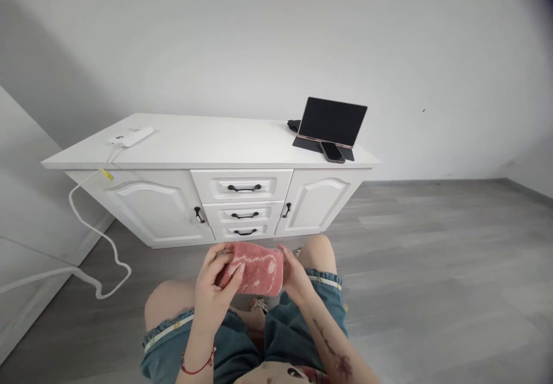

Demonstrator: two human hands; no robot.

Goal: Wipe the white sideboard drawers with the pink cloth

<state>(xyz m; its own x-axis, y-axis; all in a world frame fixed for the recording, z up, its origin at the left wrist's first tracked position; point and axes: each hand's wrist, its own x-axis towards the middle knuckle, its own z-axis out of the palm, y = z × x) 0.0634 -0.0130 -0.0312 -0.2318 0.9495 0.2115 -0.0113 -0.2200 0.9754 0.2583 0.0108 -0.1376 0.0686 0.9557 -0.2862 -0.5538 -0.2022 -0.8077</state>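
on the white cable [97, 231] we see a yellow tag [106, 174], too small to read. our left hand [216, 283] pinches a folded coral-pink terry towel [259, 269] between our knees [318, 251], with pale wavy lines and spots; our right hand [296, 276] touches its right edge, grip hidden.

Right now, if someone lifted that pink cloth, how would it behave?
The cloth is likely floppy, as it curves softly at the left hand. Its fuzzy-looking surface suggests it probably wouldn't slip easily. Being small, it should be light.
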